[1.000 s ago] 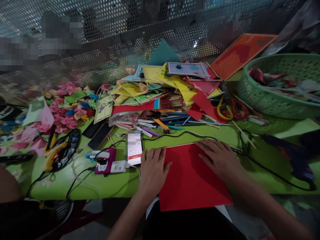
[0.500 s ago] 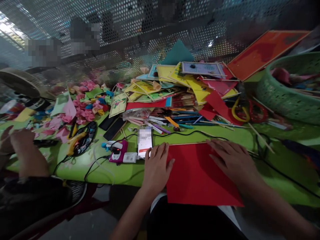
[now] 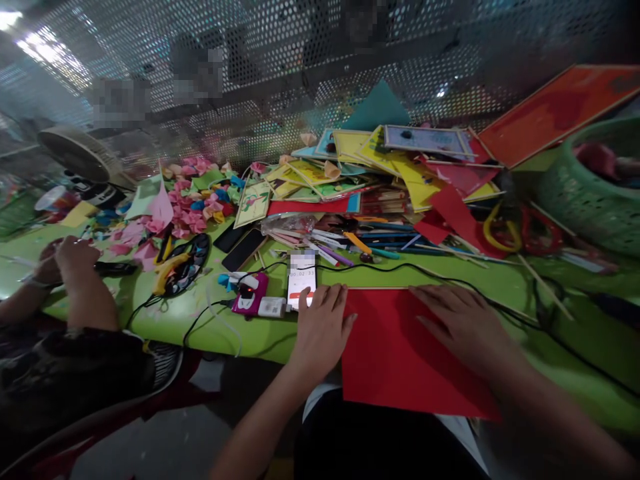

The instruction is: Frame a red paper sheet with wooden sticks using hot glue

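A red sheet (image 3: pixel 400 353) lies at the front edge of the green table, its near part hanging over my lap. Along its far edge runs a thin pale stick (image 3: pixel 377 288). My left hand (image 3: pixel 324 327) rests flat on the sheet's far left corner, fingers extended. My right hand (image 3: pixel 463 327) lies flat over the far right part, its fingertips at the stick's end. A lit phone (image 3: pixel 301 280) stands just beyond my left hand.
A purple power strip (image 3: pixel 251 293) with cables sits left of the phone. Behind are pens, scissors (image 3: pixel 540 230), paper frames (image 3: pixel 425 140) and pink paper flowers (image 3: pixel 185 207). A green basket (image 3: pixel 590 193) is at right; another person's hands (image 3: pixel 70 260) are at left.
The whole view has shifted, so things appear further right. My hands stay flat on the red sheet at its far edge. The other person's hands have moved slightly.
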The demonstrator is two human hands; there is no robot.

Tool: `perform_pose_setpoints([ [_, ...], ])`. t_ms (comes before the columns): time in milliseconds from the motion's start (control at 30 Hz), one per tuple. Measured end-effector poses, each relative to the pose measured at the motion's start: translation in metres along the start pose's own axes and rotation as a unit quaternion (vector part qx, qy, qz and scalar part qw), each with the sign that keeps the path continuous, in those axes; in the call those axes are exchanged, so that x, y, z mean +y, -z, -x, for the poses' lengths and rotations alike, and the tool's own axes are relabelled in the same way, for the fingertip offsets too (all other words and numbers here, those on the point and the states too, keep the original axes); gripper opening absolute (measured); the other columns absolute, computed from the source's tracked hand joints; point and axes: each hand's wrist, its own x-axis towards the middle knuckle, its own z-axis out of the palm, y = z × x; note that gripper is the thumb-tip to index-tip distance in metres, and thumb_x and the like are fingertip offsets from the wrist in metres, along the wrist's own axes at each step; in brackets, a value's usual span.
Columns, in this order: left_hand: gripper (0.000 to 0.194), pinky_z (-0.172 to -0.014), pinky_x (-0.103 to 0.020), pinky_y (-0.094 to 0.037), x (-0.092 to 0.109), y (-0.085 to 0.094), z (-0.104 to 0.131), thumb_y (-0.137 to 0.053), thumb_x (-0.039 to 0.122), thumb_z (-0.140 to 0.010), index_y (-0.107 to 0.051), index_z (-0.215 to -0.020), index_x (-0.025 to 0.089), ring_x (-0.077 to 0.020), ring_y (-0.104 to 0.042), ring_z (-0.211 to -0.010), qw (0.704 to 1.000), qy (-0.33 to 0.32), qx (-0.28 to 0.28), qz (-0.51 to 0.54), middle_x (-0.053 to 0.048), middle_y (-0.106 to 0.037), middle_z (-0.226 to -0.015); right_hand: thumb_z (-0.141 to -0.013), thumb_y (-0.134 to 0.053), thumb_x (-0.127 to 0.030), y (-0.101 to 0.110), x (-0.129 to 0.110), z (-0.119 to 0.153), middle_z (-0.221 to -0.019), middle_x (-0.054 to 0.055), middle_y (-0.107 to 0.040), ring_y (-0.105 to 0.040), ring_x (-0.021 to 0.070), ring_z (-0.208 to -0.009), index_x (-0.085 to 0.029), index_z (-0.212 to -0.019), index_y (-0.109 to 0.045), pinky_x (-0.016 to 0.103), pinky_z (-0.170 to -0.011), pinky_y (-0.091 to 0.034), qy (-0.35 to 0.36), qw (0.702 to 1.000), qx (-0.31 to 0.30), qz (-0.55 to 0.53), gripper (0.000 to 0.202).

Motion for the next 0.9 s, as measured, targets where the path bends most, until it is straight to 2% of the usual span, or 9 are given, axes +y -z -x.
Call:
perform_pose_setpoints([
  [300,0.043,-0.117,-0.058,-0.037,0.003,-0.013,-0.006,-0.047,0.036,-0.108,-0.058,-0.146,0.020,-0.0288,-0.058,-0.130,1.000,-0.013,0.002,-0.008,-0.008,-0.066,-0.145,-0.106,-0.045,-0.045,0.004,-0.003,-0.003,-0.132,0.010,-0.073,-0.064,0.0311,-0.122,-0.028,-0.148,-0.059,0.051,-0.103,-0.047,-0.032,0.999,-0.016,-0.036,0.048],
  [433,0.044,-0.117,-0.057,-0.037,0.003,-0.012,-0.004,-0.049,0.035,-0.107,-0.057,-0.147,0.020,-0.0292,-0.059,-0.129,1.000,-0.014,0.004,-0.008,-0.009,-0.064,-0.147,-0.106,-0.047,-0.042,0.006,-0.004,-0.002,-0.134,0.010,-0.072,-0.064,0.0303,-0.121,-0.028,-0.149,-0.057,0.051,-0.103,-0.047,-0.030,0.999,-0.016,-0.035,0.046],
  [500,0.045,-0.118,-0.059,-0.036,0.003,-0.010,-0.004,-0.050,0.036,-0.107,-0.056,-0.148,0.020,-0.0295,-0.058,-0.131,1.000,-0.012,0.003,-0.002,-0.009,-0.065,-0.147,-0.105,-0.049,-0.039,0.008,-0.004,0.001,-0.136,0.010,-0.071,-0.062,0.0308,-0.123,-0.027,-0.150,-0.056,0.050,-0.102,-0.047,-0.036,0.999,0.000,-0.039,0.046],
  [567,0.046,-0.119,-0.060,-0.034,0.003,-0.006,-0.003,-0.049,0.036,-0.107,-0.055,-0.150,0.020,-0.0298,-0.056,-0.134,1.000,-0.008,0.008,0.005,-0.009,-0.064,-0.148,-0.105,-0.050,-0.035,0.013,-0.003,0.005,-0.138,0.011,-0.070,-0.061,0.0316,-0.124,-0.028,-0.151,-0.055,0.050,-0.100,-0.048,-0.071,0.996,0.035,-0.047,0.047],
  [700,0.045,-0.121,-0.059,-0.032,0.004,-0.002,-0.004,-0.049,0.035,-0.107,-0.055,-0.149,0.020,-0.0296,-0.053,-0.138,1.000,-0.011,0.017,0.016,-0.009,-0.060,-0.153,-0.104,-0.051,-0.030,0.021,0.003,0.010,-0.123,0.012,-0.074,-0.065,0.0306,-0.112,-0.026,-0.145,-0.062,0.049,-0.096,-0.049,-0.147,0.981,0.112,-0.057,0.042],
  [900,0.044,-0.120,-0.060,-0.032,0.009,-0.006,-0.011,-0.050,0.035,-0.107,-0.055,-0.148,0.021,-0.0292,-0.054,-0.136,0.999,-0.034,0.011,0.026,-0.008,-0.062,-0.151,-0.105,-0.048,-0.031,0.016,0.003,0.008,-0.126,0.011,-0.075,-0.063,0.0304,-0.117,-0.023,-0.135,-0.069,0.047,-0.096,-0.048,-0.131,0.988,0.061,-0.050,0.038],
])
